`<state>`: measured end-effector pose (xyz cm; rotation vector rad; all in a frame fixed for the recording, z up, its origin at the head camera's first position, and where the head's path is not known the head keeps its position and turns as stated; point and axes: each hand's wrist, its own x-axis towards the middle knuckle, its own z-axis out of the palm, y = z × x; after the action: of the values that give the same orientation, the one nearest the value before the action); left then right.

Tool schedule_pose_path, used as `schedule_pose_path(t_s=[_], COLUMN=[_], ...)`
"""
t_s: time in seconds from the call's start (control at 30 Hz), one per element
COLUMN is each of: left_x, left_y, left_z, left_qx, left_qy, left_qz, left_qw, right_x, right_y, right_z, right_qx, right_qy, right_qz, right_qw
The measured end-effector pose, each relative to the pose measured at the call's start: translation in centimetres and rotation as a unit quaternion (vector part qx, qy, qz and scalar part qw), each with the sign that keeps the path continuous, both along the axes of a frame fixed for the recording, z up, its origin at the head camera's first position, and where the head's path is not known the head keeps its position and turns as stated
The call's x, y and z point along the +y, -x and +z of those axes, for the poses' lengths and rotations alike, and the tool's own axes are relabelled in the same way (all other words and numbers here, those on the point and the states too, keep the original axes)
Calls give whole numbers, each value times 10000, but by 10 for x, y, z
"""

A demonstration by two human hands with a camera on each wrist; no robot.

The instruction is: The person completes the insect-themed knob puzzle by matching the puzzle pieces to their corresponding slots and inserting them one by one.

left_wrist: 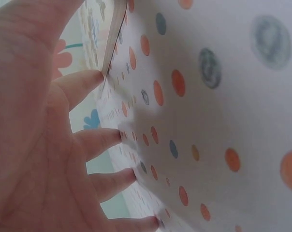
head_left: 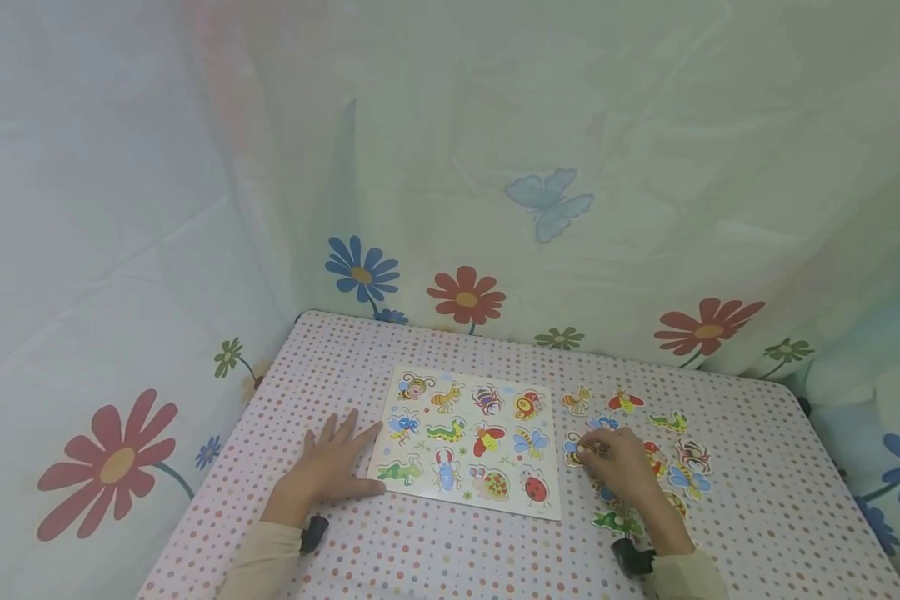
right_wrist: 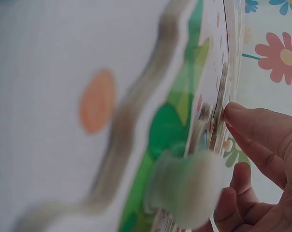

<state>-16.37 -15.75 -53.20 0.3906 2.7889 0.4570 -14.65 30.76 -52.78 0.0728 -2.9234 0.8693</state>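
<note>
My left hand (head_left: 330,467) lies spread at the left edge of a white insect puzzle board (head_left: 471,462). Its thumb reaches the board's lower left corner, and the other fingertips touch the tablecloth in the left wrist view. At the right of the board, my right hand (head_left: 626,467) pinches a bee puzzle piece (head_left: 572,451) by its edge between thumb and finger. The thumb (right_wrist: 255,121) presses on that wooden edge in the right wrist view. Close below the hand lies a green grasshopper piece (head_left: 617,522), its pale knob (right_wrist: 194,188) large in the right wrist view.
Loose insect pieces lie around the right hand, among them a caterpillar (head_left: 669,422), a red-winged bug (head_left: 626,402) and a blue-winged bee (head_left: 690,481). The dotted tablecloth (head_left: 435,558) covers the table. A flowered curtain (head_left: 420,192) hangs behind it.
</note>
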Motion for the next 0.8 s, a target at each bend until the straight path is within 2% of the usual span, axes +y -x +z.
schedule_pose_path(t_s=[0.47, 0.63, 0.8], left_x=[1, 0, 1], left_y=[-3, -3, -3], left_z=[6, 6, 4], left_qx=[34, 68, 73], left_qy=[-108, -94, -112], left_qz=[18, -10, 0], left_qw=[9999, 9999, 9999], right_x=[-9, -15, -25], right_y=[2, 7, 15], right_z=[2, 5, 8], right_qx=[277, 462, 468], right_qy=[25, 148, 291], right_qz=[121, 330, 404], right_qw=[9995, 9983, 9977])
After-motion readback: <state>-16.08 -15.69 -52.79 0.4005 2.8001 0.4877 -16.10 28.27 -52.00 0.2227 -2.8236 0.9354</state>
